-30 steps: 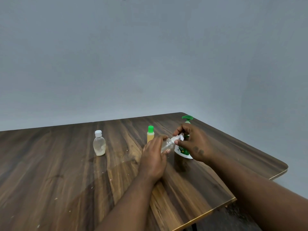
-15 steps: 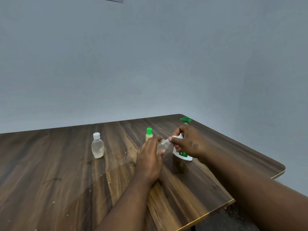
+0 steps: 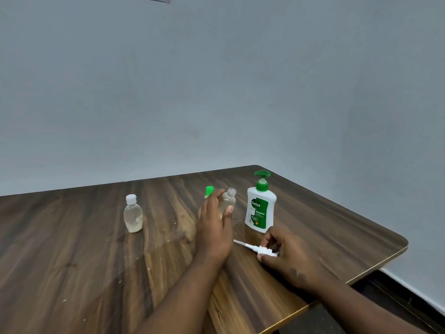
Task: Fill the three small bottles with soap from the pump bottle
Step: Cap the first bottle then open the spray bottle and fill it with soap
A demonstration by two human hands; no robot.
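Three small bottles counted, one pump bottle.

- Clear bottle (image 3: 228, 200): uncapped, near upright, long axis vertical with the open neck up and leaning slightly right. The left hand (image 3: 213, 227) grips it, fingers and thumb curled round the body.
- White spray cap (image 3: 255, 248): one, pinched in the right hand (image 3: 286, 256) low over the table (image 3: 72, 261). Its thin tube points left toward the left hand.
- Pump bottle (image 3: 260, 210): upright just right of the held bottle, green pump on top.
- Green-capped bottle (image 3: 209, 190): upright, mostly hidden behind the left hand.
- White-capped bottle (image 3: 133, 214): upright, well apart to the left.
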